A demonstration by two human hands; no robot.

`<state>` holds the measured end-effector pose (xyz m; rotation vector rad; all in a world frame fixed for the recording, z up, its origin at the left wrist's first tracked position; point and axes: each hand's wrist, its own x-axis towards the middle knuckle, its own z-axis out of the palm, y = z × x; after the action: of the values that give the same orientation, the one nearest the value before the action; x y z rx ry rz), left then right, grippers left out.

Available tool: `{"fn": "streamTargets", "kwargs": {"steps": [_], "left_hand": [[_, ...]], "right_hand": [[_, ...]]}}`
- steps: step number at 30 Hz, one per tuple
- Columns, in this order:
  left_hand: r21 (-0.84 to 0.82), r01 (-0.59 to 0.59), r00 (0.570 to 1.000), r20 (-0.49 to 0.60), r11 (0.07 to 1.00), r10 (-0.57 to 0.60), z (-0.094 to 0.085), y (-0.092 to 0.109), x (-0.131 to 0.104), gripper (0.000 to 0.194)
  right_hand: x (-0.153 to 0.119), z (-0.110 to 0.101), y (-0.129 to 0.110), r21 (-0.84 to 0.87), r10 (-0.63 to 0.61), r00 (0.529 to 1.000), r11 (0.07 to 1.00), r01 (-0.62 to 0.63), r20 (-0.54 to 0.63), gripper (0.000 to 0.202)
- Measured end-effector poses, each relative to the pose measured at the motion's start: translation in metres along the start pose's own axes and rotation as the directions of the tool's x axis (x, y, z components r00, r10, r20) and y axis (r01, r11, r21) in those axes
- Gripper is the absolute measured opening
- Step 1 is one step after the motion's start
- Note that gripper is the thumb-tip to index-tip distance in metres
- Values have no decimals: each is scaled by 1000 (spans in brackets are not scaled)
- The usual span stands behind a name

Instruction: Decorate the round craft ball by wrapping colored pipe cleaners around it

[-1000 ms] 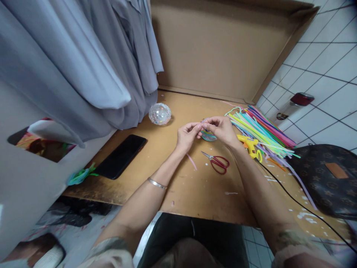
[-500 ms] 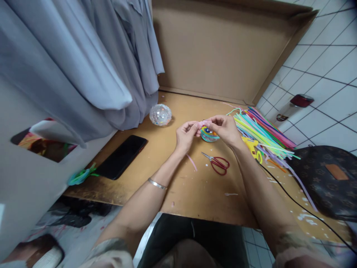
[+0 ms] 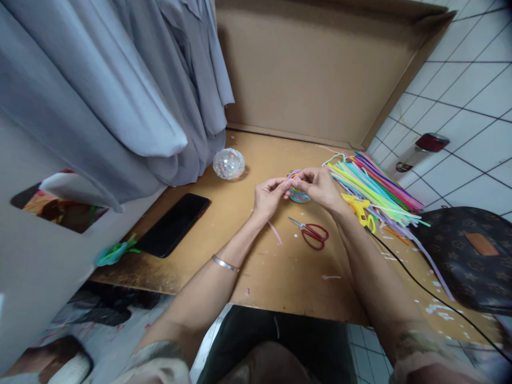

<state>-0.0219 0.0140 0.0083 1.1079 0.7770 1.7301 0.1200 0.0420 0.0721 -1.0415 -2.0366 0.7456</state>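
Observation:
My left hand [image 3: 270,198] and my right hand [image 3: 318,186] meet above the middle of the table, fingertips pinched together. A small pink piece of pipe cleaner, mostly hidden now, is between them. Just behind and below the fingers is a round clear ball [image 3: 299,197] with coloured strips on it, partly covered by my right hand. Red-handled scissors [image 3: 314,236] lie nearer to me, blades pointing left. A thin pink strip [image 3: 275,233] rests on the table below my left hand.
A clear ball [image 3: 229,164] and a black phone [image 3: 174,224] are on the left. To the right lie a pile of coloured pipe cleaners [image 3: 374,181], a yellow glue gun [image 3: 357,205] with a black cord and a dark bag [image 3: 472,256]. Cardboard [image 3: 320,69] stands behind; grey cloth [image 3: 160,80] hangs left.
The pink piece, plainly visible between my fingers before, is now mostly covered by them. My hands have drawn closer together, the right one shifting slightly left.

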Motion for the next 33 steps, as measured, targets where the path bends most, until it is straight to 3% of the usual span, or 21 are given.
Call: {"fn": "streamTargets", "kwargs": {"steps": [9, 15, 21, 33], "left_hand": [[-29, 33, 999, -2, 999, -33, 0, 0, 0, 40], [-70, 33, 997, -69, 997, -38, -3, -1, 2, 42], [-59, 38, 998, -41, 998, -41, -1, 1, 1, 41], [-64, 71, 997, -13, 995, -72, 1, 2, 1, 45]], "right_hand": [[-1, -3, -4, -160, 15, 999, 987, -20, -36, 21], [-1, -12, -8, -59, 39, 998, 997, -42, -53, 25], [-1, -7, -9, 7, 25, 1000, 1000, -25, -18, 23], [0, -2, -7, 47, 44, 997, 998, -41, -68, 20]]}}
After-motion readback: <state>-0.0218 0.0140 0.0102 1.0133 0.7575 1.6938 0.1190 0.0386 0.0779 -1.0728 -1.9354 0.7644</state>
